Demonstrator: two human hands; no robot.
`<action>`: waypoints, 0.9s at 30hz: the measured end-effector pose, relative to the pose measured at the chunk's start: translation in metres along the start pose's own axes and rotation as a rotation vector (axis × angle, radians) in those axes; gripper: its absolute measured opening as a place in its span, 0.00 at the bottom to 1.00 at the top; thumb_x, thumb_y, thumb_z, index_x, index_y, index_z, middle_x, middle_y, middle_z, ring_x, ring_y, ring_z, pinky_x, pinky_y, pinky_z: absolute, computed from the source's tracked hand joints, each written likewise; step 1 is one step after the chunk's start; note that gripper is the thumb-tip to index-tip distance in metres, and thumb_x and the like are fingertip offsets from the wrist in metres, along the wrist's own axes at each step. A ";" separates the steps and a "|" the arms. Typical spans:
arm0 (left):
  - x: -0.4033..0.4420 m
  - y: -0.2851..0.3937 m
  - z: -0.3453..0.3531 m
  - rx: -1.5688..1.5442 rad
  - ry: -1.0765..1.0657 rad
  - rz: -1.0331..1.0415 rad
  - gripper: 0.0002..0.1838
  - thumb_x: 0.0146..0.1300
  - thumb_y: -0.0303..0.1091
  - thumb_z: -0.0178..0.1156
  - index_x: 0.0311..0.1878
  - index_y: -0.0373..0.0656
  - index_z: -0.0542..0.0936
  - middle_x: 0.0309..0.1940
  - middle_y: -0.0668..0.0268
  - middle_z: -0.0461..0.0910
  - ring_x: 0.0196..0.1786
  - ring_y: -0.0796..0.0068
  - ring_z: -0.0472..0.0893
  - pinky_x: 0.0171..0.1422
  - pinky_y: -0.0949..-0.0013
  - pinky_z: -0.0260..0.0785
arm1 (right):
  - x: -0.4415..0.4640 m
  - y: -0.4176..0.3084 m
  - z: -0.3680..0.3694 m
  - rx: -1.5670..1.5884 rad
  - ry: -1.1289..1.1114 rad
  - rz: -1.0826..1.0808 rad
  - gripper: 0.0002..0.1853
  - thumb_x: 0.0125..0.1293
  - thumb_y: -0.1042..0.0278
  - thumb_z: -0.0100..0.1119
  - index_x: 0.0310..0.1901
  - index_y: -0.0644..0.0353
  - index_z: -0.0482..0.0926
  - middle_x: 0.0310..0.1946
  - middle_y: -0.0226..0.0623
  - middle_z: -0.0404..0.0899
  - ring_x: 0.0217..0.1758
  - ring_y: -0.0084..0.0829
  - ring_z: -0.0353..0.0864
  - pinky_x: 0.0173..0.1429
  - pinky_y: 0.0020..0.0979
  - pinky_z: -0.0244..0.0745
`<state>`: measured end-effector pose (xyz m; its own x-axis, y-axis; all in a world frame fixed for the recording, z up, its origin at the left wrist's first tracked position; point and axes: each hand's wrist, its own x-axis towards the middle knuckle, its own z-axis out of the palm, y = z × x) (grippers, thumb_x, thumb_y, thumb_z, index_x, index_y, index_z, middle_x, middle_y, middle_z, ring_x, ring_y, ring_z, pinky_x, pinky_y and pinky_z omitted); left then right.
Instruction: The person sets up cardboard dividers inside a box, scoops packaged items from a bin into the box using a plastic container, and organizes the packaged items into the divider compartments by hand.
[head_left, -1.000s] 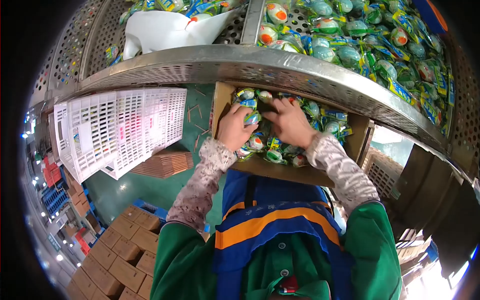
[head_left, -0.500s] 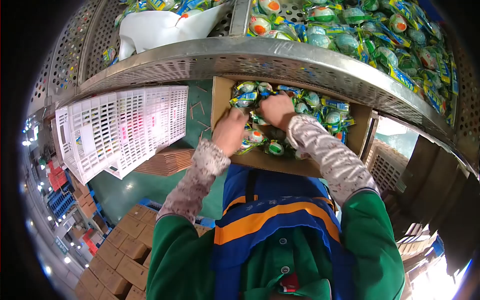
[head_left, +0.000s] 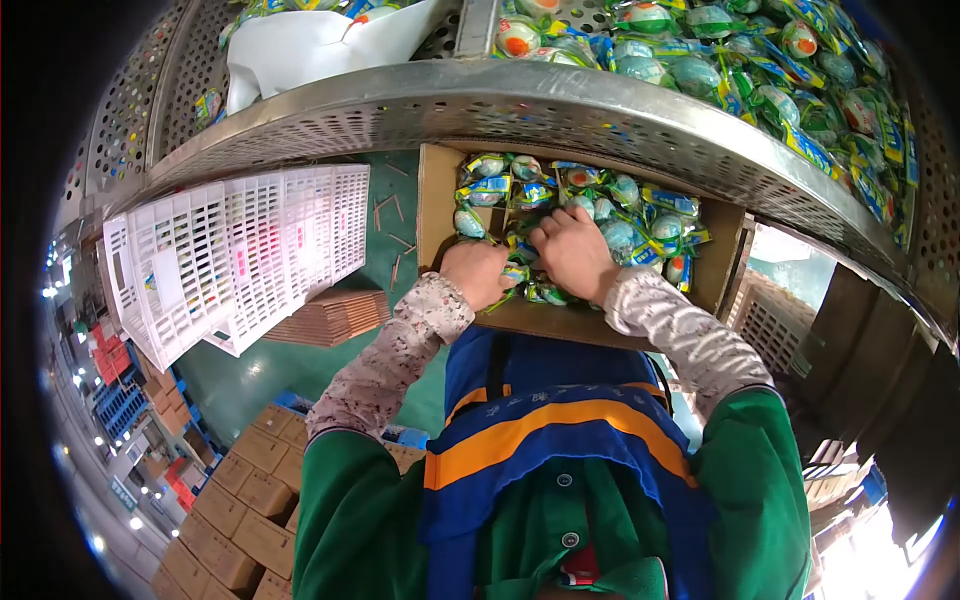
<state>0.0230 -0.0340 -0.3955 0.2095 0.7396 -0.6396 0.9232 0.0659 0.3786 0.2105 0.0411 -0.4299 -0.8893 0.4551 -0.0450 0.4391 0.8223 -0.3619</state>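
Both hands are inside an open cardboard box point(head_left: 437, 200) that holds several wrapped egg-shaped items point(head_left: 620, 238) in clear, blue and yellow wrappers. My left hand point(head_left: 479, 272) is at the box's near left part, its fingers curled on a wrapped item point(head_left: 514, 272). To the right, my right hand point(head_left: 575, 255) reaches over the middle items with its fingers bent down; whether it grips one is hidden. More wrapped items lie at the box's far left, beyond my left hand.
A metal trough point(head_left: 560, 90) with many wrapped items and a white scoop-like piece point(head_left: 320, 52) runs beyond the box. White crates point(head_left: 235, 250) and flattened cardboard point(head_left: 330, 318) stand left. Stacked cartons point(head_left: 225, 505) are at the lower left.
My left hand went from the far left items to the near left ones. My right hand moved forward, then back toward the box's middle. A wrapped item now lies at the left wall.
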 end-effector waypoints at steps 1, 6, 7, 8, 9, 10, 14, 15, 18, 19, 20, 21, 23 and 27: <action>-0.003 0.001 -0.004 0.001 -0.006 0.001 0.16 0.57 0.41 0.70 0.40 0.39 0.79 0.36 0.53 0.82 0.42 0.48 0.82 0.47 0.49 0.73 | 0.008 -0.001 -0.001 0.025 -0.036 0.052 0.13 0.50 0.64 0.65 0.38 0.56 0.82 0.37 0.35 0.81 0.47 0.36 0.78 0.56 0.39 0.66; -0.025 -0.001 -0.017 0.045 0.010 0.140 0.13 0.57 0.41 0.69 0.34 0.40 0.81 0.33 0.55 0.82 0.40 0.50 0.83 0.45 0.50 0.75 | 0.014 -0.018 0.015 0.090 -0.019 -0.246 0.11 0.48 0.67 0.65 0.35 0.53 0.83 0.37 0.33 0.77 0.46 0.36 0.78 0.52 0.38 0.71; -0.029 -0.001 -0.022 0.034 -0.024 0.146 0.13 0.57 0.41 0.69 0.33 0.41 0.81 0.33 0.55 0.82 0.40 0.50 0.83 0.44 0.50 0.75 | 0.009 -0.016 0.019 0.207 -0.006 -0.305 0.09 0.48 0.67 0.65 0.34 0.53 0.83 0.37 0.34 0.77 0.45 0.36 0.79 0.51 0.38 0.72; -0.033 0.001 -0.024 0.084 -0.043 0.068 0.13 0.58 0.41 0.68 0.31 0.41 0.81 0.32 0.55 0.82 0.40 0.51 0.83 0.43 0.50 0.74 | 0.009 -0.014 0.025 0.193 0.010 -0.229 0.08 0.49 0.68 0.64 0.33 0.54 0.82 0.37 0.35 0.77 0.43 0.37 0.80 0.49 0.40 0.74; -0.039 -0.002 -0.022 0.085 -0.051 0.067 0.13 0.58 0.41 0.68 0.31 0.41 0.81 0.32 0.55 0.82 0.40 0.51 0.83 0.43 0.50 0.74 | 0.008 -0.012 0.031 0.183 0.023 -0.148 0.07 0.50 0.68 0.63 0.33 0.55 0.82 0.37 0.37 0.77 0.41 0.39 0.82 0.47 0.41 0.76; -0.043 -0.008 -0.021 0.097 0.044 0.048 0.12 0.58 0.41 0.67 0.31 0.41 0.81 0.33 0.56 0.83 0.40 0.51 0.83 0.43 0.51 0.75 | 0.011 -0.009 0.037 0.209 -0.042 -0.035 0.07 0.52 0.70 0.60 0.34 0.57 0.81 0.36 0.40 0.78 0.38 0.42 0.84 0.42 0.44 0.79; -0.053 0.000 -0.038 0.245 0.150 -0.046 0.14 0.55 0.42 0.69 0.36 0.41 0.84 0.35 0.57 0.83 0.41 0.55 0.83 0.45 0.56 0.75 | 0.035 -0.015 0.048 0.195 0.010 0.099 0.09 0.53 0.71 0.63 0.37 0.59 0.80 0.35 0.43 0.78 0.38 0.45 0.84 0.39 0.47 0.79; -0.055 0.001 -0.042 0.335 0.146 -0.088 0.14 0.54 0.42 0.70 0.34 0.40 0.84 0.34 0.57 0.83 0.41 0.56 0.83 0.44 0.57 0.75 | 0.036 -0.014 0.043 0.197 0.010 0.096 0.09 0.53 0.71 0.63 0.37 0.59 0.80 0.35 0.43 0.78 0.38 0.45 0.84 0.39 0.47 0.79; -0.063 0.000 -0.047 0.384 0.026 -0.030 0.10 0.56 0.39 0.67 0.30 0.41 0.85 0.30 0.58 0.83 0.39 0.58 0.84 0.42 0.57 0.76 | 0.041 -0.018 0.010 0.509 0.199 0.157 0.16 0.54 0.64 0.68 0.43 0.62 0.80 0.39 0.46 0.80 0.38 0.48 0.84 0.41 0.46 0.80; -0.064 -0.001 -0.041 0.386 0.024 -0.035 0.10 0.56 0.39 0.67 0.30 0.41 0.85 0.30 0.58 0.83 0.39 0.58 0.84 0.42 0.57 0.76 | 0.047 -0.025 0.011 0.514 0.200 0.154 0.16 0.54 0.64 0.68 0.43 0.62 0.80 0.39 0.46 0.80 0.38 0.48 0.84 0.41 0.46 0.80; -0.062 -0.002 -0.029 0.441 0.086 -0.016 0.07 0.54 0.37 0.65 0.27 0.44 0.85 0.28 0.59 0.84 0.36 0.59 0.85 0.39 0.58 0.76 | 0.058 -0.034 0.012 0.402 0.045 0.207 0.19 0.53 0.62 0.69 0.43 0.63 0.79 0.41 0.47 0.81 0.39 0.47 0.85 0.42 0.45 0.80; -0.058 -0.003 -0.020 0.498 0.150 0.004 0.06 0.52 0.35 0.63 0.24 0.47 0.85 0.25 0.61 0.85 0.33 0.60 0.86 0.36 0.58 0.77 | 0.070 -0.041 0.013 0.287 -0.107 0.259 0.21 0.52 0.60 0.70 0.44 0.64 0.79 0.42 0.49 0.82 0.40 0.47 0.85 0.43 0.45 0.80; -0.047 -0.001 -0.011 0.489 0.061 -0.043 0.07 0.55 0.33 0.60 0.26 0.47 0.86 0.27 0.60 0.85 0.34 0.60 0.86 0.37 0.57 0.77 | 0.091 -0.036 0.062 0.281 -0.116 0.091 0.20 0.49 0.61 0.70 0.42 0.64 0.80 0.34 0.49 0.85 0.42 0.50 0.85 0.44 0.49 0.79; -0.031 -0.007 0.013 0.431 0.057 -0.144 0.09 0.56 0.32 0.57 0.28 0.46 0.87 0.29 0.59 0.86 0.33 0.60 0.87 0.37 0.56 0.78 | 0.091 -0.009 0.045 0.683 0.022 0.278 0.12 0.47 0.66 0.70 0.33 0.61 0.83 0.29 0.51 0.83 0.35 0.54 0.83 0.42 0.47 0.78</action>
<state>0.0140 -0.0659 -0.3874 0.0621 0.7799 -0.6229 0.9939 -0.1052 -0.0326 0.1195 0.0599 -0.4729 -0.7506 0.6286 -0.2034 0.4643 0.2827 -0.8394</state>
